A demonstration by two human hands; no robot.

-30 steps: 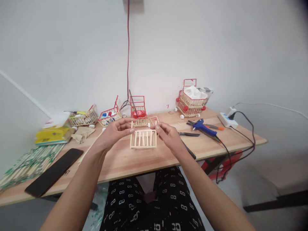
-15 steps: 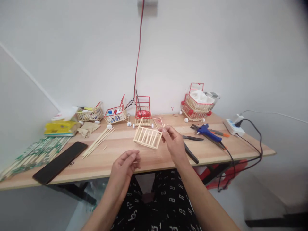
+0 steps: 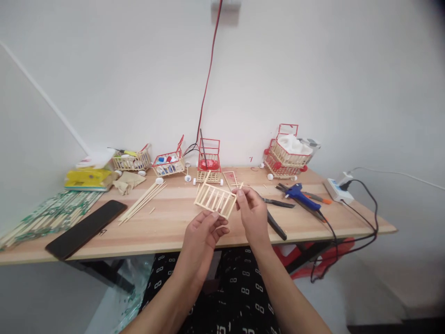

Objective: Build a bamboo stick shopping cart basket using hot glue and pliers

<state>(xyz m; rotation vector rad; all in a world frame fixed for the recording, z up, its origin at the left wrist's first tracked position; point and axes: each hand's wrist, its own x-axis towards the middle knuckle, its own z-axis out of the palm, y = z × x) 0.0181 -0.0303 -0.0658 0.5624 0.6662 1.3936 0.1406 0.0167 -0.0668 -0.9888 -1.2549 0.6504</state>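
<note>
Between both hands [image 3: 229, 222], pale slatted stick basket [image 3: 214, 200]

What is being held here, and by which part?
A small slatted wooden frame: the right hand pinches its right end, and the left hand fingers meet its lower edge.

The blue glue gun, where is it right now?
In the head view the blue glue gun lies on the right part of the wooden table, between the black pliers and the white power strip.
</note>
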